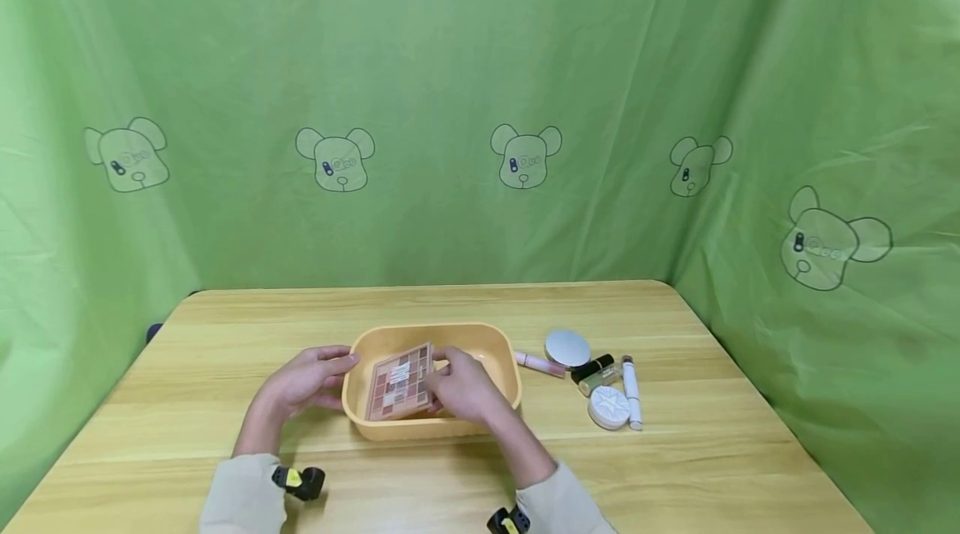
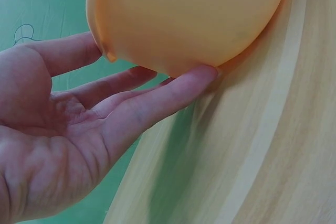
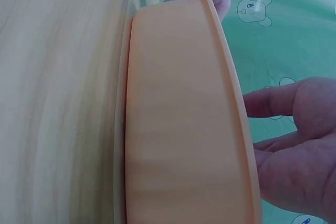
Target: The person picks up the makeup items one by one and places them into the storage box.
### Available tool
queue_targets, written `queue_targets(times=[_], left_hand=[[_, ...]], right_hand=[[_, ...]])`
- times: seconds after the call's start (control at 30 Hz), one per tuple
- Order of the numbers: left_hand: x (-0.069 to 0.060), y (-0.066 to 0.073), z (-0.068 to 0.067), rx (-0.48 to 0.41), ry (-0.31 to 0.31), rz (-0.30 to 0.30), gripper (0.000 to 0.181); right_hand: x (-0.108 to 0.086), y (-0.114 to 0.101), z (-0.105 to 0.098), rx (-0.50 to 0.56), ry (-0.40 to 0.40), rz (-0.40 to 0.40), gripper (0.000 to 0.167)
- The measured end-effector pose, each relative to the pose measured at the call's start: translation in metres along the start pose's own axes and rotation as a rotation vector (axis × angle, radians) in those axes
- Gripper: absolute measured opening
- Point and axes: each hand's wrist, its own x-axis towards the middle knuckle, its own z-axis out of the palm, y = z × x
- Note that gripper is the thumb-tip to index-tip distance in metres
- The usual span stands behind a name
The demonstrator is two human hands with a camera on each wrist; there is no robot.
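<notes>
While at palette (image 1: 390,396), right hand (image 1: 463,386) knuckles-up

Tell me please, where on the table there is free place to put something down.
The table is bare left of the left hand, behind the tub, and right of the white tube. It is crowded just right of the tub, with a silver disc, black tube and round compact; inside the tub are the palette and right hand.
</notes>
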Motion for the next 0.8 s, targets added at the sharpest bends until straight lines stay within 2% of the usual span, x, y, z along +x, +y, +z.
queue_targets(times=[0.63,0.8], left_hand=[[0.0002,-0.0007,0.0001,-0.002,0.007,-0.007,0.07],[0.0001,-0.0006,-0.0007,0.001,0.007,-0.002,0.07]], right_hand=[[-0.001,-0.001,0.0013,-0.014,-0.008,0.035,0.048],[-0.0015,-0.0015,0.0014,-0.022,-0.005,0.018,0.045]])
